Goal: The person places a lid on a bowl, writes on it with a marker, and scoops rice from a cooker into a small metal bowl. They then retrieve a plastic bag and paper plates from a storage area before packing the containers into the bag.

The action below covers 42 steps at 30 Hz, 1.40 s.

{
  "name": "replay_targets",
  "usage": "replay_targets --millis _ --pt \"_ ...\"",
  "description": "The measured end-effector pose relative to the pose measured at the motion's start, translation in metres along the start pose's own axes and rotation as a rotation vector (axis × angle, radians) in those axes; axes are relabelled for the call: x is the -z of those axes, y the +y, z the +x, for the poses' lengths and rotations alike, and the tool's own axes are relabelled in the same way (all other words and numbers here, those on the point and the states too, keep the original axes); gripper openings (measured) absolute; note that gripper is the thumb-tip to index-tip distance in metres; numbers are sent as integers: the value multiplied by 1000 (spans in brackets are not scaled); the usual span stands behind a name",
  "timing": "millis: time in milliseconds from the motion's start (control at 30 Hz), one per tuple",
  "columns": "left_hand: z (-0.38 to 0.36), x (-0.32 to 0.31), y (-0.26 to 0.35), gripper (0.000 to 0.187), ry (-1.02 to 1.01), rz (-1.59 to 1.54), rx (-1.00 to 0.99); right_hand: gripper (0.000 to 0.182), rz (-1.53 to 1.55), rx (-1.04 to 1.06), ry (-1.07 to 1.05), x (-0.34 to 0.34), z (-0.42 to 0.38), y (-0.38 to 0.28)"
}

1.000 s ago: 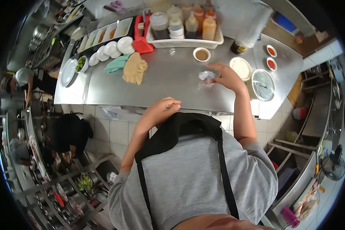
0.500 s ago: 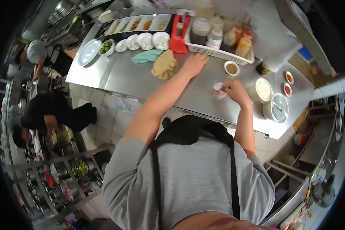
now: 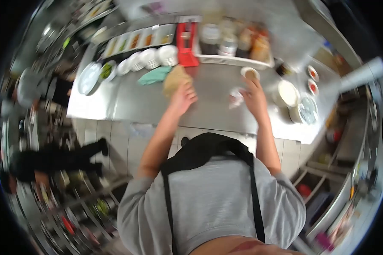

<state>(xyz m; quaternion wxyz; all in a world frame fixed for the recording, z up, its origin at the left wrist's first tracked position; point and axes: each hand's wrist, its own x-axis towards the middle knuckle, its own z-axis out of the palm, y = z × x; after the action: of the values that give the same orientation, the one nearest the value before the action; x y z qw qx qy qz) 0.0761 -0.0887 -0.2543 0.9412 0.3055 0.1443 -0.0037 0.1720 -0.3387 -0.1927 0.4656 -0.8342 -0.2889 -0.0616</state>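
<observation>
My left hand (image 3: 184, 98) is at the lower edge of a crumpled tan cloth (image 3: 173, 80), overlapping it; its fingers are bent and smeared by motion. A folded green cloth (image 3: 154, 75) lies just left of the tan one. My right hand (image 3: 255, 98) reaches forward with fingers stretched out to the near rim of a small white cup (image 3: 250, 69) of brown sauce. Beside its thumb, on the steel counter (image 3: 136, 104), is a crumpled whitish, partly see-through wrapper (image 3: 235, 98) with something pinkish.
A white basket (image 3: 234, 61) of sauce bottles stands at the back, beside a red holder (image 3: 187, 53). Stacked white dishes (image 3: 149, 58) and a topping tray (image 3: 140, 38) are further left. Two round tubs (image 3: 287, 94) stand right. A co-worker (image 3: 59, 163) bends at far left.
My left hand has moved left from near the basket to the tan cloth. My right hand's fingers have left the wrapper and stretched forward to the sauce cup. The whole view has shifted.
</observation>
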Motion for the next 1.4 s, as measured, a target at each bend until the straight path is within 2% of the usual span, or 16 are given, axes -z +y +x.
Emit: replay_targets --millis 33,67,100,200,267,400,467,567,667,800,867,933,1000,1133,1233,1400 --pt "-18 1 1 36 -135 -121 70 39 -108 152 161 -2 1 -7" --pt "-30 7 -4 31 -181 -189 55 39 34 44 144 -1 0 -20" --pt "-41 3 -9 26 -14 -30 17 32 80 133 189 -2 -5 -32" --pt "-63 -15 -20 15 376 108 -31 20 98 469 -14 -18 -17 -57" --pt "-68 -4 -13 18 198 80 57 13 207 589 -213 -30 -29 -72" --pt "-87 -4 -6 32 30 121 112 11 249 564 -171 -24 -29 -73" --pt "-93 27 -8 40 -217 -5 86 9 207 533 -102 -3 -22 -64" --pt "-123 41 -7 38 -136 25 50 8 12 278 193 38 -16 -31" --pt "-161 87 -13 27 370 347 219 7 -212 -91 409 90 -15 15" --pt "-208 270 -50 28 395 1699 -86 22 -609 -149 310 124 1 107" --pt "-220 361 -47 29 337 2139 279 27 -695 -98 293 132 25 124" --pt "-223 358 -33 30 181 2348 679 34 -732 -269 90 141 29 130" --pt "-196 236 -9 30 104 2202 763 31 -794 -203 173 156 27 109" --pt "-136 -16 3 31 -123 2035 395 34 -567 -391 484 212 -15 141" --pt "-75 -79 -32 27 -374 1391 179 30 -522 -658 497 232 -47 196" --pt "15 -143 -139 30 -810 1280 -24 24 -252 -617 564 216 -81 201"
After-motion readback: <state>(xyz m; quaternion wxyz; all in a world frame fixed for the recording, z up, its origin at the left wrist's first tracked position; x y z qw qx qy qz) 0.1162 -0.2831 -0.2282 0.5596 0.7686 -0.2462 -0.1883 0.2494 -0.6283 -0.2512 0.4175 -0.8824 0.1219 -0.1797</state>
